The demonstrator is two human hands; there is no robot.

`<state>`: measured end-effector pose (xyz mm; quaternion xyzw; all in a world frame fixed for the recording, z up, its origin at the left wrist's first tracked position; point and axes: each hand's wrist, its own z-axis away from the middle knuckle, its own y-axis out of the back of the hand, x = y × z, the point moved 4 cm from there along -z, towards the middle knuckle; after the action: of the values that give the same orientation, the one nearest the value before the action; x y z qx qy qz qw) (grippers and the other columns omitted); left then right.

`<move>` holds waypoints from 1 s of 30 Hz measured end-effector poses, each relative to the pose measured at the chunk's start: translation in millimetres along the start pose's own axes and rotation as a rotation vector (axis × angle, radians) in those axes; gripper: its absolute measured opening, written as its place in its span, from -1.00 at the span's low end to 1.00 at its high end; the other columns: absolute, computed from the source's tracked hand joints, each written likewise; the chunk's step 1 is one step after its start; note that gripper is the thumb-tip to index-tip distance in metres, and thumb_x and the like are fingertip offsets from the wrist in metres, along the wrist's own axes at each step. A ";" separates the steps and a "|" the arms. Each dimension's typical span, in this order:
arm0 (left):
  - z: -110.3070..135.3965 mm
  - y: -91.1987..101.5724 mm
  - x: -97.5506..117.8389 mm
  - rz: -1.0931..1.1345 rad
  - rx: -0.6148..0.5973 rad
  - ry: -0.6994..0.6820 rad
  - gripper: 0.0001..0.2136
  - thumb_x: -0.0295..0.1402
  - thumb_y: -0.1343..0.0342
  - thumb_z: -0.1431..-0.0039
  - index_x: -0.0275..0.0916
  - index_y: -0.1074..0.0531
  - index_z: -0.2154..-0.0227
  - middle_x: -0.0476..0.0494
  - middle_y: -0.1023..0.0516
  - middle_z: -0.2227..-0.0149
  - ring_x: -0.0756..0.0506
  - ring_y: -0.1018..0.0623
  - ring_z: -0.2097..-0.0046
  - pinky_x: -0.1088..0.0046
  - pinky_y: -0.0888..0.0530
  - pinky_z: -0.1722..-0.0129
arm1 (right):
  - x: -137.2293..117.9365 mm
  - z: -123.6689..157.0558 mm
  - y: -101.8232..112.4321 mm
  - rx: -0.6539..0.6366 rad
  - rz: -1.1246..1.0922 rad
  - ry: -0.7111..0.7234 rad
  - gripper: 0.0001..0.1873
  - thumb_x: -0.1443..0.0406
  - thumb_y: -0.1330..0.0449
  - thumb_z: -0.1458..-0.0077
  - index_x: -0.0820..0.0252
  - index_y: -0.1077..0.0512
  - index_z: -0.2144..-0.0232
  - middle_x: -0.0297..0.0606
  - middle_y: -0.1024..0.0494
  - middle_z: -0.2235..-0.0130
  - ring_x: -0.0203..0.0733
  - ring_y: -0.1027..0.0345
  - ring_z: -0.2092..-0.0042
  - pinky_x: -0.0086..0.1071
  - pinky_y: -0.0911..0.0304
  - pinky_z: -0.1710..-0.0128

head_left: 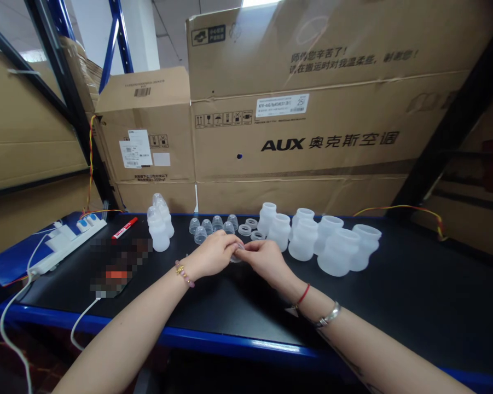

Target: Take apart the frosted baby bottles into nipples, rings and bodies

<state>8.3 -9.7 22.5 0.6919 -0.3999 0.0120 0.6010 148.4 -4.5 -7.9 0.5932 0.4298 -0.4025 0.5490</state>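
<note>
My left hand and my right hand meet over the black worktop, the fingertips of both closed on a small clear baby bottle collar. Fingers cover most of that piece, so I cannot tell whether a teat sits in it. Just beyond lie several clear domed caps and some loose translucent bottle collars. To the right of these, several frosted baby bottle bodies stand upright with open tops. Two capped baby bottles stand together at the left.
A red marker and a blurred-out dark item with a white cable lie on the left. Beside them is a white power strip with plugs. Large cardboard walls the back. The blue table edge runs along the front.
</note>
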 end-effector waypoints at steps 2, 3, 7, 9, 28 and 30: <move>-0.2 2.5 0.4 0.009 0.044 0.019 -0.72 -0.42 0.08 -0.30 -0.22 -0.56 0.15 -0.18 -0.45 0.16 -0.08 -0.50 0.12 0.36 -0.44 -0.01 | -3.4 1.9 -0.7 -0.070 -0.091 -0.053 -0.75 0.19 -0.35 0.29 0.32 -0.56 0.60 -0.33 -0.41 0.66 -0.40 -0.08 0.60 -0.46 -0.04 0.60; -0.4 3.7 0.0 0.007 0.060 0.026 -0.72 -0.44 0.06 -0.29 -0.23 -0.56 0.16 -0.19 -0.45 0.16 -0.08 -0.51 0.12 0.37 -0.45 0.00 | -5.2 3.0 -1.5 -0.114 -0.138 -0.074 -0.77 0.23 -0.35 0.31 0.32 -0.58 0.56 -0.32 -0.44 0.63 -0.40 -0.10 0.59 -0.46 -0.09 0.58; -1.2 7.1 -1.7 -0.036 0.112 0.016 -0.76 -0.47 0.01 -0.25 -0.23 -0.58 0.22 -0.17 -0.47 0.21 -0.07 -0.51 0.16 0.37 -0.46 0.03 | -9.7 5.1 -0.6 -0.153 -0.195 -0.093 -0.76 0.29 -0.35 0.32 0.31 -0.63 0.48 -0.33 -0.44 0.65 -0.40 -0.08 0.61 -0.44 -0.13 0.59; -1.2 7.3 -1.2 -0.048 0.132 0.020 -0.77 -0.47 -0.01 -0.23 -0.23 -0.59 0.25 -0.16 -0.48 0.25 -0.07 -0.51 0.18 0.37 -0.47 0.05 | -9.1 4.3 0.7 -0.140 -0.183 -0.085 -0.74 0.24 -0.35 0.28 0.31 -0.64 0.47 -0.34 -0.41 0.67 -0.41 -0.03 0.63 -0.44 -0.06 0.64; -4.6 -9.6 8.0 -0.119 0.123 0.003 -0.73 -0.41 0.06 -0.29 -0.33 -0.56 0.21 -0.25 -0.45 0.21 -0.12 -0.50 0.15 0.32 -0.46 0.00 | 3.1 -2.4 -0.3 0.045 -0.020 -0.005 -0.79 0.31 -0.21 0.13 0.33 -0.62 0.51 -0.28 -0.49 0.61 -0.31 -0.19 0.54 -0.43 -0.08 0.52; -5.5 -8.7 1.7 -0.098 0.077 0.017 -0.72 -0.37 0.07 -0.30 -0.31 -0.56 0.20 -0.24 -0.47 0.21 -0.13 -0.51 0.11 0.29 -0.45 -0.04 | 4.8 -4.9 -0.4 0.027 -0.022 -0.030 -0.79 0.30 -0.24 0.12 0.34 -0.63 0.49 -0.29 -0.48 0.62 -0.32 -0.18 0.54 -0.44 -0.07 0.51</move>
<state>16.9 -6.4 17.7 0.7331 -0.3597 0.0037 0.5772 149.5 0.7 -12.3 0.5897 0.4223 -0.4232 0.5430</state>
